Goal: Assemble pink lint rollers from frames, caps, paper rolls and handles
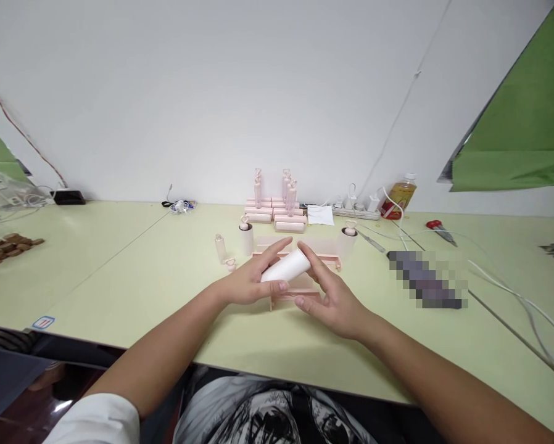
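A smooth white cylinder [286, 267] is held tilted above the table, its right end higher. My left hand [252, 277] grips its lower left end between thumb and fingers. My right hand [330, 302] has its fingertips against the upper right end, the thumb apart below. Under and behind the hands lie pink frame-like parts [297, 296], partly hidden. Two pale upright cups, a left one [247, 242] and a right one [346, 245], each have a heart-topped piece in the opening. A small clear tube [220, 248] stands left, near a heart-shaped pink piece [231, 265].
Pink assembled pieces [290, 221] stand by the wall, beside white paper [320, 215] and a power strip [355, 213]. Rightward are a bottle [400, 196], red-handled tool [440, 232], knife [372, 241], cables and a pixelated object [425, 279]. Brown pieces [8, 248] lie far left.
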Demonstrator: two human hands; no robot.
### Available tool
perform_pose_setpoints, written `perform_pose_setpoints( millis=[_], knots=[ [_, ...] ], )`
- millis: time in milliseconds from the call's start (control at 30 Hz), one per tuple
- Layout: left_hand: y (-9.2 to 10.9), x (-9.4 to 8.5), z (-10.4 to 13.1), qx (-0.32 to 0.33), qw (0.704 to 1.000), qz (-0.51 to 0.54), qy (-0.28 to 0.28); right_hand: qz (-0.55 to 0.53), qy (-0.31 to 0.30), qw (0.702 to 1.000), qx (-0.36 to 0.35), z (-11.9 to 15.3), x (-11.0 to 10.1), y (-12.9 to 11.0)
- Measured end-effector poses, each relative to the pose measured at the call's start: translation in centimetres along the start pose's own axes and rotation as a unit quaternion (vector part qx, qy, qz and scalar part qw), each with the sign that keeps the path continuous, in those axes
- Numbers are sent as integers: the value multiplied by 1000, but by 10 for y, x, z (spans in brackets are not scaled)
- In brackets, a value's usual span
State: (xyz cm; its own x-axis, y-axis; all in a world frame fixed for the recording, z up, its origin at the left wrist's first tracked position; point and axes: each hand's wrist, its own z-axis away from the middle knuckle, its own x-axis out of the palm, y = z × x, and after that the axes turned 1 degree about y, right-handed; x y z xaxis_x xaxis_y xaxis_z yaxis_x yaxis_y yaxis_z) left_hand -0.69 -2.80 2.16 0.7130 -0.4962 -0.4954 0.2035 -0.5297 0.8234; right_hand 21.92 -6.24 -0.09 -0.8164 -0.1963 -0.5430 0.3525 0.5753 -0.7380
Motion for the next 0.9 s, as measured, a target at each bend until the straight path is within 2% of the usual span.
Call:
perform_pose_setpoints(
  millis=[133,200,300,400,500,633,767,900],
  knots=[
    [2,-3,0,38,996,-39,-69,60,-24,997,-28,1,1,6],
    [1,-4,-2,62,993,-48,-83,80,-39,995,-37,2,3,10],
    [1,-4,-3,65,995,-33,-65,103,-19,994,-43,2,6,11],
    [1,-6,-2,29,998,0,-49,112,33,993,-14,-1,6,8],
    [2,-8,0,-8,1000,12,-19,126,40,991,9,-4,5,7],
    [3,-9,2,-30,997,73,11,198,-10,980,-12,-5,6,7],
    [7,-8,2,-36,987,159,-3,279,-100,955,-7,-3,11,5],
    [9,-6,3,-39,983,181,-13,312,-161,936,11,1,16,0]
  ],
)
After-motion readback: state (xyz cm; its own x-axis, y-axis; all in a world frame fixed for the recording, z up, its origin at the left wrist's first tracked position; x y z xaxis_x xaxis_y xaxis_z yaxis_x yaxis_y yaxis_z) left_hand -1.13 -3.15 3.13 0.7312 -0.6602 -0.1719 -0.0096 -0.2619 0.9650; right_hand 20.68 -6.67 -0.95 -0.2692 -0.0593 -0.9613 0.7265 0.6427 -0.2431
